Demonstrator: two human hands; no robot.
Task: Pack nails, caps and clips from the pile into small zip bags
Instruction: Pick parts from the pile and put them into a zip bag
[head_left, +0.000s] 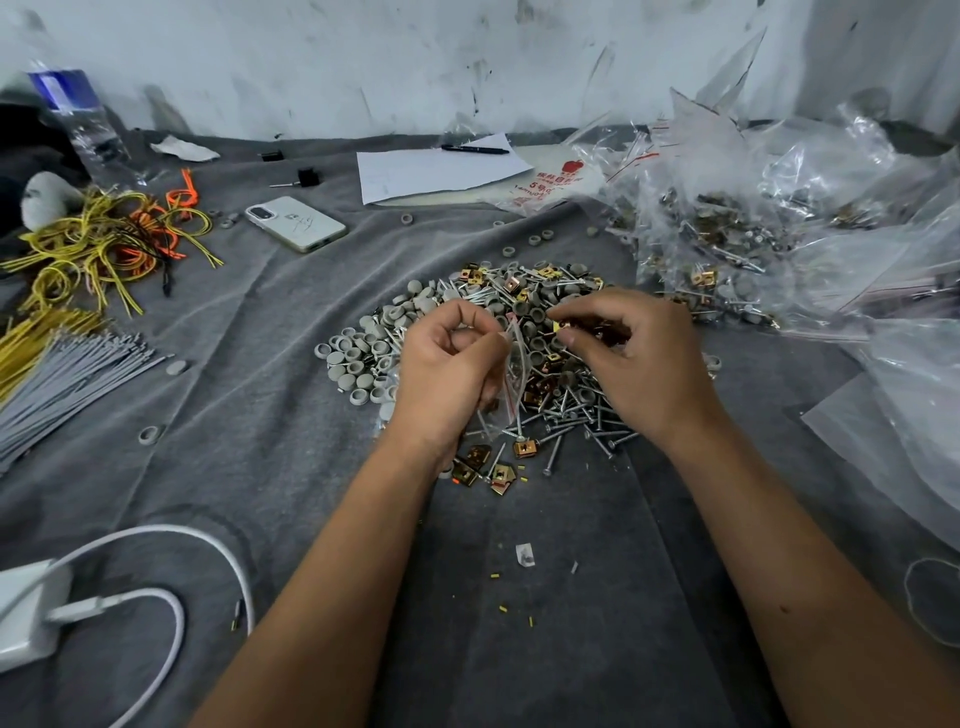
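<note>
- Holding a small zip bag (506, 374) pinched by its mouth, the left hand (449, 371) hangs over the pile (478, 332).
- Right hand (631, 353) grasps brass clips (597, 330) beside the opening.
- Filled bags (727, 244) lie heaped to the right; plenty of the pile remains, so packing looks far from finished.

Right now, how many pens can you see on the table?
1. The black pen lies on the white paper at the far side of the table, near the wall. More could be hidden under the plastic bags.

Left hand (449, 364) holds a small zip bag (511, 374); right hand (631, 353) pinches clips (597, 332) over the pile (467, 322).
</note>
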